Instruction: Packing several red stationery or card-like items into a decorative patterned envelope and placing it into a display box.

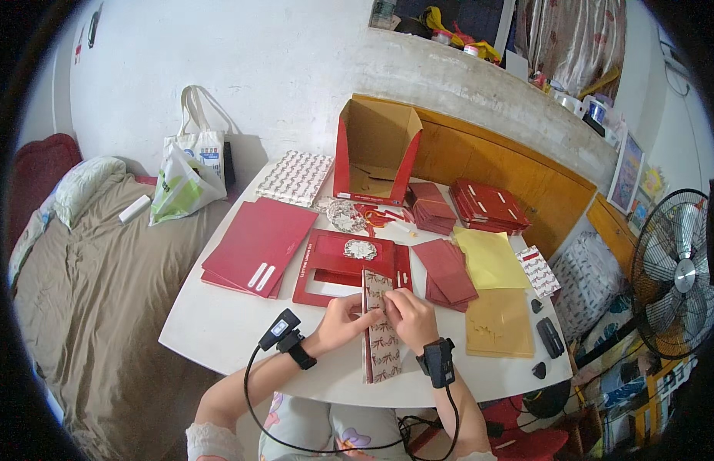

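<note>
My left hand (344, 324) and my right hand (413, 318) both hold a long, narrow piece of bow-patterned paper or card (385, 351), upright on its edge or tilted near the table's front. A dark red strip shows along its left side. The left thumb presses on its face, while the right fingers pinch its upper right edge. Just beyond lies a flat red printed package (319, 250) with a cut-out window and a white scalloped label (360, 249). Right of it rest several dark red paper envelopes (443, 268), fanned out.
On the white table (207, 328) lie large red card sheets (264, 242), patterned sheets (296, 176), an open red carton (380, 138), stacked red packs (486, 201), yellow paper (489, 256) and a black case (549, 337). A fan (676, 276) stands right; cables hang from both wrists.
</note>
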Tool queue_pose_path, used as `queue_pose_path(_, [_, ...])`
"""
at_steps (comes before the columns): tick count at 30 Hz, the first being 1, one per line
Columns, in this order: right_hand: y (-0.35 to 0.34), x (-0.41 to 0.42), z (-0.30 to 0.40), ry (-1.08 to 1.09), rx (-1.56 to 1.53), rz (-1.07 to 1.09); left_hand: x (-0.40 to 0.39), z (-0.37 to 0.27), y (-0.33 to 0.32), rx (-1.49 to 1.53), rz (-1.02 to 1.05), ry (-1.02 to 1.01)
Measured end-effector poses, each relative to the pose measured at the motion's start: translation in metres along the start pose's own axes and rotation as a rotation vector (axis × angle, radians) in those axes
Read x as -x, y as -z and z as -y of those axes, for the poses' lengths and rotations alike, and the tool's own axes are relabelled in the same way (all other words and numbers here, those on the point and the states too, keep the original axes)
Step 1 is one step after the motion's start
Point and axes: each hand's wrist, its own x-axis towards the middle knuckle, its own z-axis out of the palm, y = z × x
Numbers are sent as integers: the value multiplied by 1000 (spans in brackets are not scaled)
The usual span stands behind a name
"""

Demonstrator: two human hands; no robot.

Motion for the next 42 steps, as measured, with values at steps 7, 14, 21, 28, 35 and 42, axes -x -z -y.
queue_pose_path(7, [0, -1, 1, -23, -30, -16, -2, 3, -1, 19, -29, -60])
queue_pose_path(14, [0, 0, 1, -15, -68, -25, -2, 6, 0, 70, -43, -68])
queue_pose_path(21, [0, 1, 1, 2, -11, -17, -1, -2, 0, 26, -2, -13])
queue_pose_path(28, [-4, 2, 1, 59, 102, 0, 0, -3, 0, 2, -36, -20])
queue_pose_path(35, [-4, 3, 2, 9, 36, -21, -2, 9, 0, -23, -87, -36])
queue_pose_path(42, [-7, 4, -1, -104, -113, -57, -4, 8, -2, 153, -110, 122])
